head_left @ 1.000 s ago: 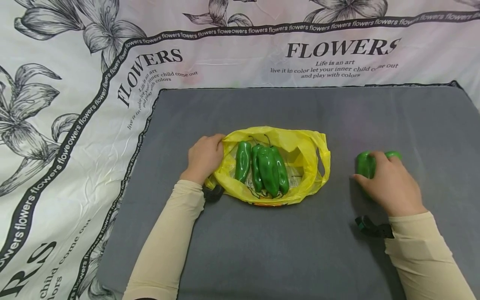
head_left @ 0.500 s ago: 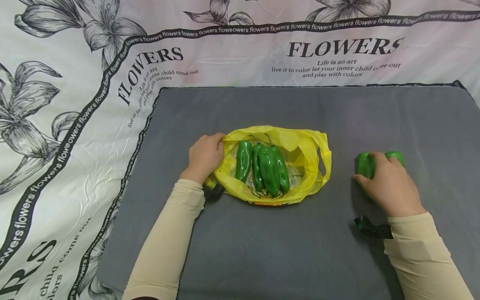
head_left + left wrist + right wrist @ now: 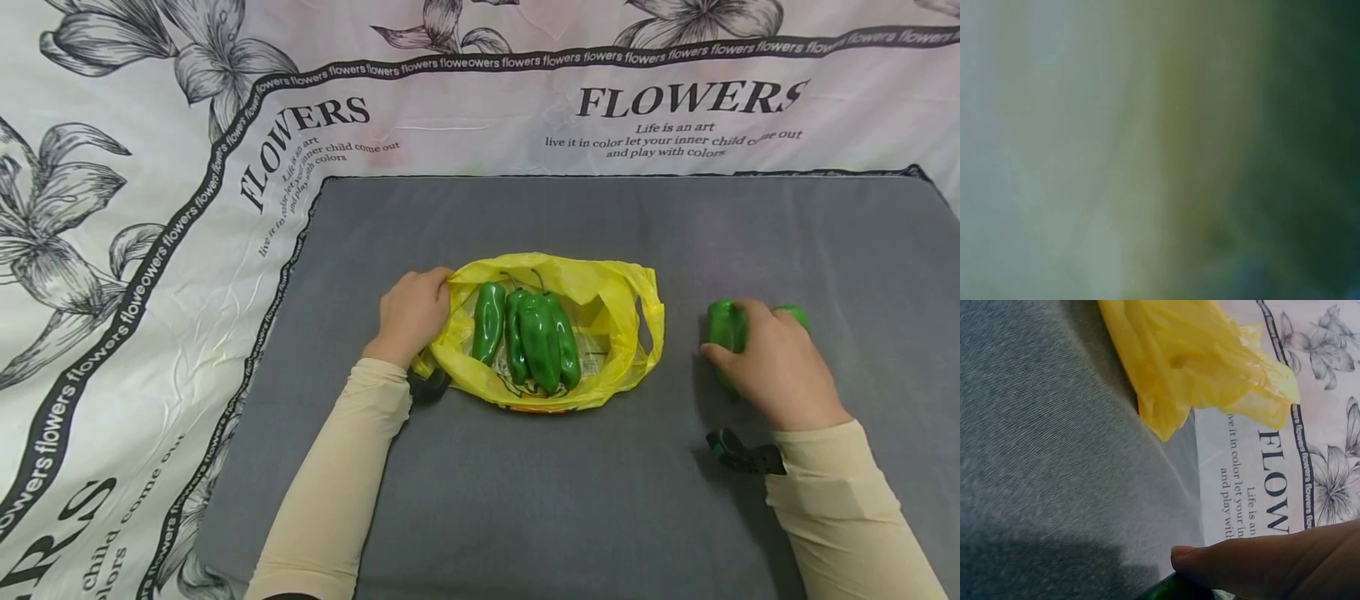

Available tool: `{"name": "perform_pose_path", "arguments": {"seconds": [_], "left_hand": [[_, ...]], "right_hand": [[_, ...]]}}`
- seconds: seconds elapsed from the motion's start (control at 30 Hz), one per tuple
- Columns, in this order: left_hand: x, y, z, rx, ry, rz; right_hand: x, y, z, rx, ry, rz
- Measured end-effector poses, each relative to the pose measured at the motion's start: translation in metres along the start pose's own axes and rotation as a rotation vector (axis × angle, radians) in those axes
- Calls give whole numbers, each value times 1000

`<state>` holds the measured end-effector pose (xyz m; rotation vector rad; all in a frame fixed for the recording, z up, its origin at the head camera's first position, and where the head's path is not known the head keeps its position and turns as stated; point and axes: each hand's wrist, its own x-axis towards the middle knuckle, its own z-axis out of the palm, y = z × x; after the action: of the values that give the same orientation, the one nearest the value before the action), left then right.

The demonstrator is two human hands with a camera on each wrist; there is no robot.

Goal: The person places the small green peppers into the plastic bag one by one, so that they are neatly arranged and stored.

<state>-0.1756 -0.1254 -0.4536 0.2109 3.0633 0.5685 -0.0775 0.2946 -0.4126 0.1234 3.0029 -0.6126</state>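
Observation:
A yellow plastic bag lies mouth-up on the grey cloth, several green peppers inside it. My left hand grips the bag's left edge, its fingertips hidden behind the plastic. Well to the right of the bag, my right hand holds green pepper from above; green shows on both sides of the fingers, and I cannot tell whether it is one pepper or two. The right wrist view catches the thumb pressed on a dark green pepper, with the yellow bag beyond. Only blur fills the left wrist view.
A grey cloth covers the work surface. Around it runs a white floral border printed with lettering. Dark wrist straps sit at both sleeve cuffs, and the right one hangs low over the cloth.
My right hand has shifted very slightly left with the green pepper. The left hand, the bag and the peppers inside it stay as they were.

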Motion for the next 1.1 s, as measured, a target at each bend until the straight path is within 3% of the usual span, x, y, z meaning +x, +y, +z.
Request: {"name": "perform_pose_path", "arguments": {"seconds": [0.3,1.1], "left_hand": [[0,1,0,-3,5,1],[2,0,0,-5,12,12]], "right_hand": [[3,-8,-7,11,-27,17],[6,-32,-30,62,36,-8]]}}
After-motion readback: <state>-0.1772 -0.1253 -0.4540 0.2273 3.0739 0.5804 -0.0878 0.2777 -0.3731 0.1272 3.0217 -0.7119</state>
